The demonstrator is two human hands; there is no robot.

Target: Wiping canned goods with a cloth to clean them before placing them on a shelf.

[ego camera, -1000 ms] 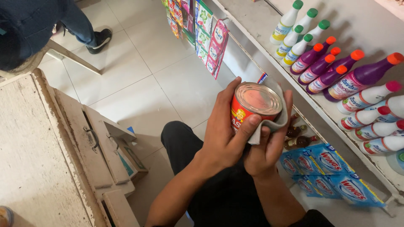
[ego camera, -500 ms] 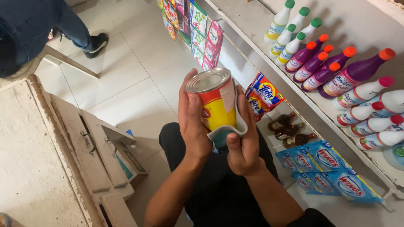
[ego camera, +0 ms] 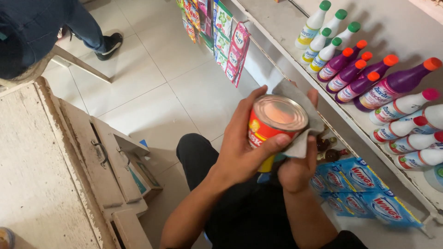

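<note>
Left hand (ego camera: 240,154) clamped round can (ego camera: 272,124) – right hand (ego camera: 297,161) presses cloth (ego camera: 300,124) on its side (grip looks firm). Can tilted – could slip, drop on floor (ego camera: 152,87).

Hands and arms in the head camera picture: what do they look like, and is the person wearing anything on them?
Both are bare. The left hand and the right hand have no gloves, rings or watch that show. The forearms are uncovered down to the picture's bottom edge, so no sleeves show. Under the arms the person wears black trousers.
</note>
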